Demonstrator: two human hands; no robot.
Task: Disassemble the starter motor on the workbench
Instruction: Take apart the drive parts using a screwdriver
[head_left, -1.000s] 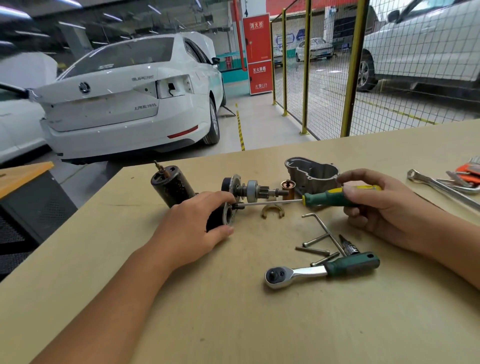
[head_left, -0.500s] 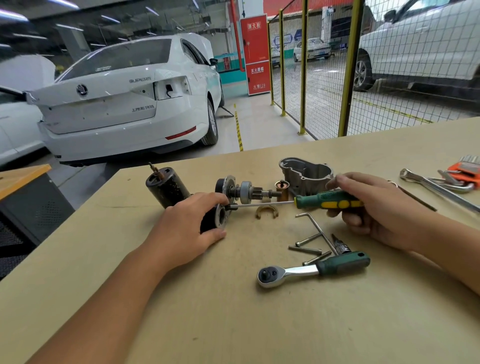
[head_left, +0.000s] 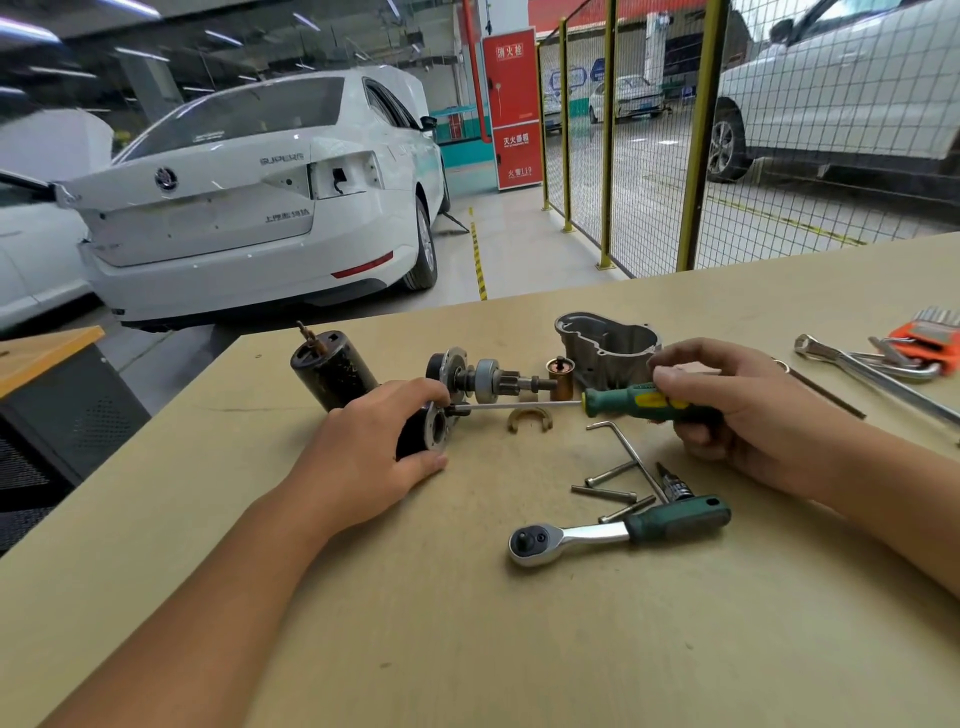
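At the centre of the frame the left hand (head_left: 371, 457) wraps around a dark cylindrical part (head_left: 423, 431) lying on the workbench (head_left: 363, 649), pinning it so it won't roll. The right hand (head_left: 727, 410) grips the green-handled screwdriver (head_left: 644, 402), its shaft laid level so the tip meets that part's flanged face, apparently to back out a screw. Just behind lie the removed pieces: the black motor body (head_left: 332, 371), the pinion shaft assembly (head_left: 488, 376) and the aluminium nose housing (head_left: 605, 343). A ratchet (head_left: 618, 527) waits lower right of centre.
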